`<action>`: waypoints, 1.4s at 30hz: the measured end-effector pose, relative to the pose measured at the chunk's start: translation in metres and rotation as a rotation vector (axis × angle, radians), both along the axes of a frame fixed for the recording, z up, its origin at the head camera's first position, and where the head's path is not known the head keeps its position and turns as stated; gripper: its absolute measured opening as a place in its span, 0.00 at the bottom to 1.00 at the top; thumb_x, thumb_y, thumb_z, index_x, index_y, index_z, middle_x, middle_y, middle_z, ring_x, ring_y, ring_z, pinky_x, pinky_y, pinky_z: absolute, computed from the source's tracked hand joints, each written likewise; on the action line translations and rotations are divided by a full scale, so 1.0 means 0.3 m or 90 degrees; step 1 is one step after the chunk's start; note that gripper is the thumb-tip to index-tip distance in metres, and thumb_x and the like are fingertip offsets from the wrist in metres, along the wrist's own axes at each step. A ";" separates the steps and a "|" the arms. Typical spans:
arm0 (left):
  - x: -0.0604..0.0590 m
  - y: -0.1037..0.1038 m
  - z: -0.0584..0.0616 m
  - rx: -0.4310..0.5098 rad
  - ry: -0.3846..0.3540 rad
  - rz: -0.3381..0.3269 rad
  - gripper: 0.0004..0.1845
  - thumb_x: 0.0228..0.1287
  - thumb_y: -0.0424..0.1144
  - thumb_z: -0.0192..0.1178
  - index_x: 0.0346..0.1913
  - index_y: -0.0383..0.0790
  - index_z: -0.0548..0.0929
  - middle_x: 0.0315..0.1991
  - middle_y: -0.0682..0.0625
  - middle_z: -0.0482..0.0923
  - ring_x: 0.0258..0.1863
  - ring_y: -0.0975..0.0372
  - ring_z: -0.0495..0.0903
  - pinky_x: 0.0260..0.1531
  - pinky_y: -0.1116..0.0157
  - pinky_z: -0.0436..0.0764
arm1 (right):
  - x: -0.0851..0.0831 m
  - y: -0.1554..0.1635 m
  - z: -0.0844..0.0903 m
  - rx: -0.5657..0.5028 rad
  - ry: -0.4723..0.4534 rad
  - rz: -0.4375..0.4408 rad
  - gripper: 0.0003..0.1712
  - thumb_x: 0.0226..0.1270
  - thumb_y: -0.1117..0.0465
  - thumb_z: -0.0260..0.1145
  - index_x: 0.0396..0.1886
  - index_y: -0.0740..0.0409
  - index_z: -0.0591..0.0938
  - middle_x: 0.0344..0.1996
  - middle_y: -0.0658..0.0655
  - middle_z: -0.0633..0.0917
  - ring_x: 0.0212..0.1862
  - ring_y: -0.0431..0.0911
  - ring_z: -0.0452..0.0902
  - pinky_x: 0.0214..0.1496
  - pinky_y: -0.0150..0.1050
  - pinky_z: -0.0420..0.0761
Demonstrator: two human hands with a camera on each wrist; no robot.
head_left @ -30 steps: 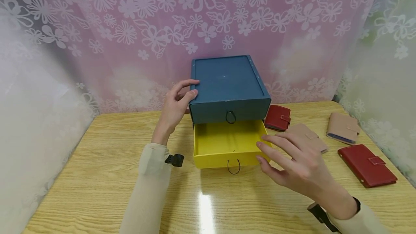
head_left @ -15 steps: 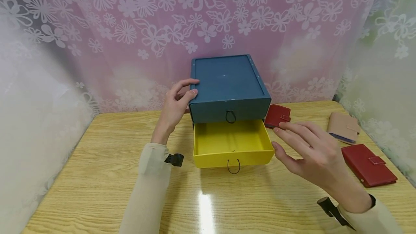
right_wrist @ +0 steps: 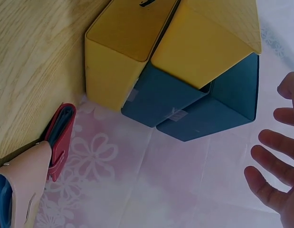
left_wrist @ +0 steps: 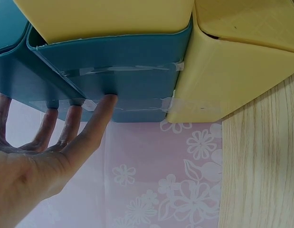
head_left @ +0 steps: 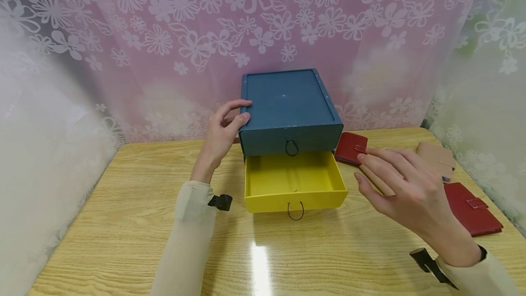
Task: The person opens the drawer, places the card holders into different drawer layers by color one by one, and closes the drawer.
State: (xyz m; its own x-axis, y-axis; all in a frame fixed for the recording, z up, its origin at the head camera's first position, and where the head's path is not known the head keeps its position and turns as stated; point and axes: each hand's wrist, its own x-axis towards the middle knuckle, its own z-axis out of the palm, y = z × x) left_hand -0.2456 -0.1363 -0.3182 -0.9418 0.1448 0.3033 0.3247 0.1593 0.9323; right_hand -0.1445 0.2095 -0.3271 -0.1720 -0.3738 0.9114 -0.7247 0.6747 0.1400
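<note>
A: Where is the blue box (head_left: 289, 104)?

B: At the back of the table (head_left: 123, 223), in the middle. Its yellow drawer (head_left: 293, 182) is pulled out toward six o'clock.

A: What is the left hand (head_left: 222, 134) doing?

B: It rests on the box's side at nine o'clock, with straight fingers (left_wrist: 101, 114) touching it.

A: And the right hand (head_left: 404, 191)?

B: It floats at three o'clock from the drawer, fingers spread wide, holding nothing. A small red wallet (head_left: 350, 148) lies just past its fingertips, beside the box.

Wallets (head_left: 468, 207) lie right of the drawer box (head_left: 289, 108) on the table (head_left: 123, 223).
</note>
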 end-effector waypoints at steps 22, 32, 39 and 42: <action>-0.001 -0.003 0.001 -0.002 0.000 -0.004 0.19 0.76 0.49 0.57 0.65 0.57 0.80 0.71 0.53 0.72 0.58 0.54 0.83 0.48 0.48 0.87 | -0.016 0.093 -0.030 0.082 -0.065 -0.085 0.31 0.77 0.39 0.55 0.51 0.59 0.89 0.46 0.67 0.89 0.42 0.64 0.83 0.37 0.57 0.78; -0.001 -0.003 -0.003 -0.001 -0.004 -0.001 0.19 0.76 0.49 0.57 0.66 0.56 0.79 0.72 0.52 0.72 0.58 0.52 0.83 0.49 0.47 0.87 | -0.026 0.138 -0.057 0.109 -0.091 -0.105 0.33 0.75 0.36 0.53 0.53 0.57 0.89 0.48 0.68 0.88 0.41 0.65 0.82 0.33 0.57 0.80; 0.001 -0.001 0.002 -0.003 0.001 -0.001 0.19 0.76 0.49 0.57 0.65 0.56 0.80 0.73 0.54 0.70 0.58 0.52 0.83 0.49 0.46 0.87 | -0.039 0.169 -0.081 0.127 -0.109 -0.118 0.35 0.75 0.34 0.51 0.53 0.56 0.89 0.48 0.68 0.88 0.39 0.64 0.82 0.31 0.58 0.81; 0.001 -0.001 0.003 0.000 0.000 -0.001 0.19 0.76 0.49 0.57 0.66 0.55 0.80 0.72 0.53 0.71 0.58 0.52 0.83 0.49 0.44 0.86 | -0.048 0.181 -0.095 0.128 -0.116 -0.120 0.36 0.75 0.33 0.50 0.53 0.55 0.89 0.48 0.68 0.87 0.39 0.64 0.82 0.29 0.58 0.80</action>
State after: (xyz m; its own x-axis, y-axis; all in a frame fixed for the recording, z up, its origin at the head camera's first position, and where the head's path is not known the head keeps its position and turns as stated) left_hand -0.2453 -0.1365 -0.3174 -0.9414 0.1469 0.3037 0.3254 0.1584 0.9322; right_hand -0.1588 0.2640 -0.3557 -0.4096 -0.4884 0.7705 -0.6145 0.7720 0.1628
